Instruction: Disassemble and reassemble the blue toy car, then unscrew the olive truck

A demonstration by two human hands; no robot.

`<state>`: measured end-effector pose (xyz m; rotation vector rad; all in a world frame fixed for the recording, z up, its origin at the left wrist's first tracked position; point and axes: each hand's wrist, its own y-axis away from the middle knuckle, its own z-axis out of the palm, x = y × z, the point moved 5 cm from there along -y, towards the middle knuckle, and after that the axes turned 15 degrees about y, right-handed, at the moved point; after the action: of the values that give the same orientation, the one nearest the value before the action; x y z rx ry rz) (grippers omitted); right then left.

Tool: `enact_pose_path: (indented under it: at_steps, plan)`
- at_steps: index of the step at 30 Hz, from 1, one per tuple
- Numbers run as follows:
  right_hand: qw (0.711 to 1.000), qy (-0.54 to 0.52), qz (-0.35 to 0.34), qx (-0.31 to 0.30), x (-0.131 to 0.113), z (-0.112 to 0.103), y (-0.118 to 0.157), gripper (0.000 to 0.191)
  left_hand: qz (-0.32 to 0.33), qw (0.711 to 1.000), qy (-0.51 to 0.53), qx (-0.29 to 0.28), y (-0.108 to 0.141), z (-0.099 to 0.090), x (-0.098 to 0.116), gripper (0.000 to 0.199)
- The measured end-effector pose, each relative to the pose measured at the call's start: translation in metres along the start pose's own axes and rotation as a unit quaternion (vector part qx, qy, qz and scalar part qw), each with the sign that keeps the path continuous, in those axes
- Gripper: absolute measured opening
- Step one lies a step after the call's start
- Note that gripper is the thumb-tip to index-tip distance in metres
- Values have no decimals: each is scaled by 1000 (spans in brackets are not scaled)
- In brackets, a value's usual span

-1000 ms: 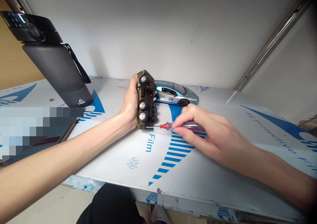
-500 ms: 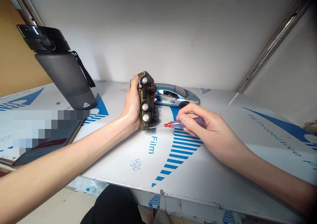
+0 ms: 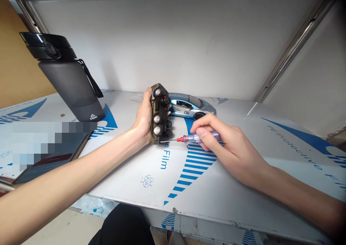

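My left hand [image 3: 144, 117] is closed round a dark green toy truck [image 3: 159, 111], tipped up so its black underside and wheels face right. Between the fingers of my right hand [image 3: 218, 136] is a screwdriver [image 3: 193, 138] with a clear purple handle and a red collar. Its thin metal shaft points left, and the tip is at the truck's lower end; whether it sits in a screw I cannot tell. Just behind the truck, a silver-blue toy car [image 3: 186, 106] marked 06 stands on the film-covered metal shelf [image 3: 121, 173].
At the left, a dark grey water bottle [image 3: 71, 84] with a black lid stands on the shelf. A flat dark device [image 3: 54, 165], partly blurred out, lies in front of it. A metal post [image 3: 286, 59] rises at the right, before a pale back wall [image 3: 173, 43].
The view has shifted slightly. My right hand and the screwdriver have moved a little left, with the tip still at the truck's lower end. Both hands keep their holds.
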<state>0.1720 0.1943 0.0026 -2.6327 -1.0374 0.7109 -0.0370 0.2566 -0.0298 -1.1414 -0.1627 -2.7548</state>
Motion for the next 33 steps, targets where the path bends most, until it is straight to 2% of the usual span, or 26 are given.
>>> enact_pose_path:
  at_steps: [1, 3, 4, 6, 8, 10, 13, 15, 17, 20, 22, 25, 28, 31, 33]
  plan:
    - [1000, -4, 8, -10, 1, 2, 0, 18, 2, 1000, -3, 1, 0, 0, 0, 60]
    - [999, 3, -36, -5, -1, 1, 0, 9, 4, 1000, -7, 7, -1, -2, 1, 59]
    - [996, 15, -85, 4, -3, 0, 1, 5, 1, 1000, -5, 12, -2, -3, 1, 59]
    - [978, 52, -199, 25, -11, -3, 4, 10, -11, 1000, 2, 14, -3, -3, 0, 59]
    - [962, 76, -261, 33, -15, -5, 8, 18, -21, 1000, 8, 7, -3, -1, 0, 60]
    - [972, 68, -223, 33, -14, -7, 7, 18, -20, 1000, 9, 4, -1, 1, 1, 62]
    - [998, 21, -57, 7, -5, -5, 4, 17, -9, 1000, 5, 8, 1, 2, 3, 64]
    - [1000, 3, 13, -16, -2, -1, 4, 24, 7, 1000, -1, 12, 1, 2, 5, 62]
    - [1000, -3, 8, -20, -3, 0, 3, 20, 16, 1000, -7, 13, 0, 1, 6, 60]
    - [998, 2, -67, 17, -8, -3, 1, 6, 22, 1000, -11, 15, -1, 0, 6, 59]
    - [993, -1, -113, 44, -10, -6, 1, 9, 19, 1000, -14, 16, -1, -1, 4, 58]
    - [988, -18, -140, 58, -10, -6, 3, 14, 0, 1000, -17, 9, 0, 0, 0, 56]
    - [995, -10, -86, 40, -7, -3, 3, 12, 7, 1000, -14, 9, 1, 1, 1, 55]
    - [1000, 5, -16, 21, -3, -2, 4, 21, 20, 1000, -12, 13, 2, 1, 2, 53]
    - [999, 4, -26, 25, -6, -3, 4, 16, 25, 1000, -10, 12, 2, 1, 3, 51]
